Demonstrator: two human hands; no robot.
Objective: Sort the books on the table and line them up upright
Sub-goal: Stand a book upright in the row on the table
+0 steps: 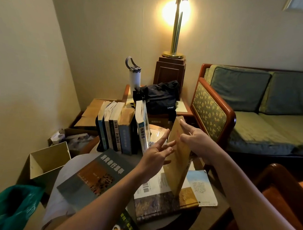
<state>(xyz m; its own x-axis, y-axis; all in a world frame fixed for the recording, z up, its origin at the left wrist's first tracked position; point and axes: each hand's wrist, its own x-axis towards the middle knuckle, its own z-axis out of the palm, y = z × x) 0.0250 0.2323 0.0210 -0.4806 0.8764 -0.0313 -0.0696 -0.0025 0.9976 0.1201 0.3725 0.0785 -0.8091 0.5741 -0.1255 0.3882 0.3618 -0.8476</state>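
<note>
Nearest me, a green-and-yellow book (128, 228) lies flat at the table's near edge (166, 224). A green plastic bag (7, 208) and an open cardboard box (47, 160) sit off to the left. Next come three more flat ones: a grey-teal book (96, 172), a barcode book (158, 199) and a pale blue book (202, 189).

Standing on the barcode one is the tan book (177, 159), tilted. The left hand (157, 152) is flat on its left face with the fingers straight. The right hand (194, 138) is stretched out against its right side, not curled.

Beyond, I see the upright row (116, 130), with a white-blue book (142, 127) leaning at its right end, between the row and the hands. Further back are a dark bag (159, 97), a white bottle (134, 78), the sofa (257, 109) and a lit brass lamp (176, 25).
</note>
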